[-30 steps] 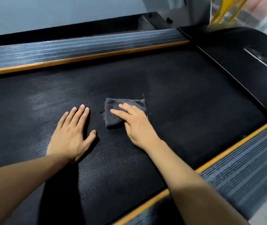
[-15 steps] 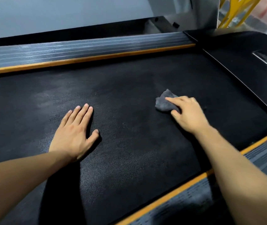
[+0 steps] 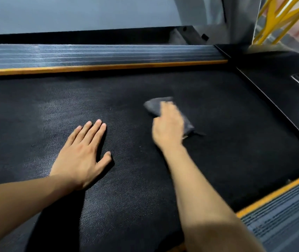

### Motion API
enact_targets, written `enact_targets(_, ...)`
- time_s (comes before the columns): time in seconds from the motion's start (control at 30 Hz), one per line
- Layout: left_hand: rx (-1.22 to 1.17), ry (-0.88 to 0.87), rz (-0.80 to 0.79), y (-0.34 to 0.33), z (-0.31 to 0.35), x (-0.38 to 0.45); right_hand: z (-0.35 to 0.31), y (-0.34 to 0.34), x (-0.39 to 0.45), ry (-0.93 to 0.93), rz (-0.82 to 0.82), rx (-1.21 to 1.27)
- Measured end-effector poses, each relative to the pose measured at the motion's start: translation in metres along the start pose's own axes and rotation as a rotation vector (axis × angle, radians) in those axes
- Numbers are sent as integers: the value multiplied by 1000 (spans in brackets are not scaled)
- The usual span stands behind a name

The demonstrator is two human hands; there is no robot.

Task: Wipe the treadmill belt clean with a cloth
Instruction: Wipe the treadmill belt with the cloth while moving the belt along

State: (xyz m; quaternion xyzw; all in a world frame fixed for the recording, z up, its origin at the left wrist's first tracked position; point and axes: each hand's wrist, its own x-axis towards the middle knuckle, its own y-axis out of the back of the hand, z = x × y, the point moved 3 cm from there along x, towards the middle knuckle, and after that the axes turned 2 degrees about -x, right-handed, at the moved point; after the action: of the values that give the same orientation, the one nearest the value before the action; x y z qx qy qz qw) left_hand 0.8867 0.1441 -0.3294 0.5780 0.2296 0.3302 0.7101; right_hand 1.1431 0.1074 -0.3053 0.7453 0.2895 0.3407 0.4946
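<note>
While the left hand (image 3: 83,157) lies flat and open on the treadmill belt (image 3: 130,206) at about 8 o'clock in the view, palm down with fingers spread, the right hand (image 3: 168,128) presses the grey cloth (image 3: 153,106) against the belt just right of centre, toward 1 o'clock. That hand is motion-blurred, so whether its fingers curl round the cloth or only pin it flat cannot be told. Half a second ago the cloth was out nearer the belt's 3 o'clock end, and 1 second ago it sat close beside the left hand; it has now swung back toward the middle, which reads as a side-to-side scrubbing stroke in full swing. Paler hazy patches show on the belt at 9 and 10 o'clock, so that stretch probably needs passes yet. Counted: 2 hands, 1 cloth, 1 belt, and 2 orange-edged side rails, one (image 3: 99,67) at 12 o'clock and one (image 3: 275,195) at 4 o'clock.
</note>
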Motion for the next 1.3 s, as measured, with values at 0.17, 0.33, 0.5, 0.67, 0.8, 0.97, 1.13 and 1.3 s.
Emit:
enact_targets(0.17, 15, -33, -7, 2, -4, -2, -65, -11, -40, 502, -216, 185)
enact_targets(0.33, -9, -15, 4, 4, -2, -3, 47, 11, 12, 65, -121, 56)
enact_targets(0.5, -7, -5, 0, 2, -2, -1, 12, 12, -23, 128, -20, 75)
enact_targets(0.67, 15, -12, -4, 4, -2, -1, -29, 11, -77, 437, -172, 155)
enact_targets(0.8, 10, 9, -3, 6, -1, -3, 46, 21, -28, 122, -85, 56)
enact_targets(0.97, 12, 27, -19, 7, 2, -2, 42, 22, -39, 55, -39, 15)
enact_targets(1.13, 20, 16, -24, 8, 2, -1, -23, 19, -124, 395, -129, 118)
enact_targets(1.3, 16, 13, -37, 10, 2, -2, 51, 33, -75, 224, -100, 89)
